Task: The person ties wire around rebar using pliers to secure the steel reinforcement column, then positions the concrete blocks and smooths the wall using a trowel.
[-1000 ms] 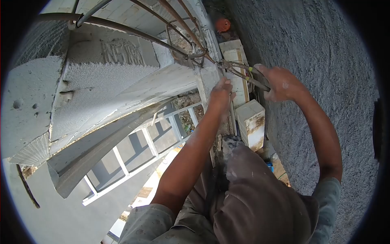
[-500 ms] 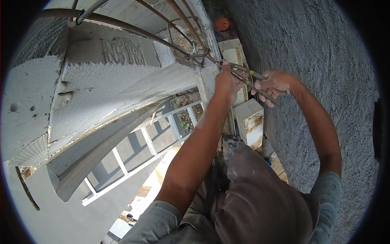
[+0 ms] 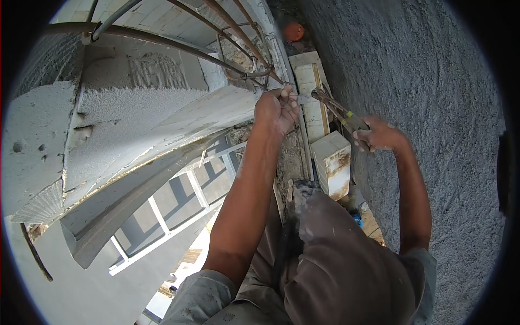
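My right hand grips the handles of long pincers in front of the rough grey wall. Their rounded head points up and left, apart from my left hand. My left hand is closed with its fingers curled, close to the lower end of the steel rebar cage. What those fingers hold, if anything, is too small to make out. The rebar bars slope up and left, with a bent stirrup around them near the hand.
The rough grey wall rises on the right. White blocks stand beside my legs. At lower left, a pale ladder lies far below, past the concrete edge. An orange round object is at the top.
The pincers have moved away from my left hand, right and slightly down, with my right hand. My left hand has shifted left and down, its fingers now curled.
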`<state>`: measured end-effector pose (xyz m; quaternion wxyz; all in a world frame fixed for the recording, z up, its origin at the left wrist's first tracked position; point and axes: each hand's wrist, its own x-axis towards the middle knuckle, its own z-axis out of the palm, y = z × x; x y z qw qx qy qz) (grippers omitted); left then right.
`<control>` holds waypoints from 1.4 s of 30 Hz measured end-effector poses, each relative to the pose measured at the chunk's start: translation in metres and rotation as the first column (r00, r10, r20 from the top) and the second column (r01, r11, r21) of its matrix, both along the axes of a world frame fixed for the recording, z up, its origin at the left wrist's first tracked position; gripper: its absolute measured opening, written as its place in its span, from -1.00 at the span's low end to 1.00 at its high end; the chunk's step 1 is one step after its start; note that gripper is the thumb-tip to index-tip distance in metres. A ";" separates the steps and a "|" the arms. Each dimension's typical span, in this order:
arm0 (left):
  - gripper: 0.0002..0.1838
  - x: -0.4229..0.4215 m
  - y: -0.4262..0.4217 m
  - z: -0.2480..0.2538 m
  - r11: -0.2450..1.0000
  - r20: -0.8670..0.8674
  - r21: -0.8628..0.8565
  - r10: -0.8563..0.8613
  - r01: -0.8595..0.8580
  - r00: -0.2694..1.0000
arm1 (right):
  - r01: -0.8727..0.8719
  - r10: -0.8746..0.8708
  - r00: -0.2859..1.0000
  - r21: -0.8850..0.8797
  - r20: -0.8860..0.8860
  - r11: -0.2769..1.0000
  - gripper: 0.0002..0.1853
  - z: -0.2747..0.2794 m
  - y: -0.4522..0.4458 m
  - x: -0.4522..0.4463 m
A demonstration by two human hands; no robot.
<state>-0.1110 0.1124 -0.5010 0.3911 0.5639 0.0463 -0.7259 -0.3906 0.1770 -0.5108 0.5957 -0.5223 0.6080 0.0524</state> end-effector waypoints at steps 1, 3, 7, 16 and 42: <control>-0.76 -0.011 0.001 0.004 1.000 0.052 -0.020 0.018 -0.017 0.999 | -0.004 0.004 1.000 -0.003 0.020 1.000 -0.53 -0.009 0.012 -0.005; -0.74 -0.036 0.018 -0.004 0.826 0.505 -0.146 -0.411 0.544 0.759 | -0.042 0.041 0.999 -0.029 -0.010 0.999 -0.52 -0.009 0.039 0.001; -0.70 -0.033 0.046 0.010 0.378 0.960 -0.126 -0.185 0.917 0.208 | -0.014 0.015 0.997 -0.021 0.076 1.000 -0.48 0.026 0.069 0.041; -0.68 0.055 0.064 0.068 0.861 0.367 -0.278 -0.314 0.425 0.876 | -0.129 0.127 0.990 -0.709 -0.056 0.693 -0.34 0.008 0.091 0.135; -0.73 0.000 0.075 0.044 0.867 0.022 -0.189 -0.466 0.461 0.885 | 0.709 -0.585 0.509 0.078 0.632 0.701 -0.53 0.032 0.029 0.137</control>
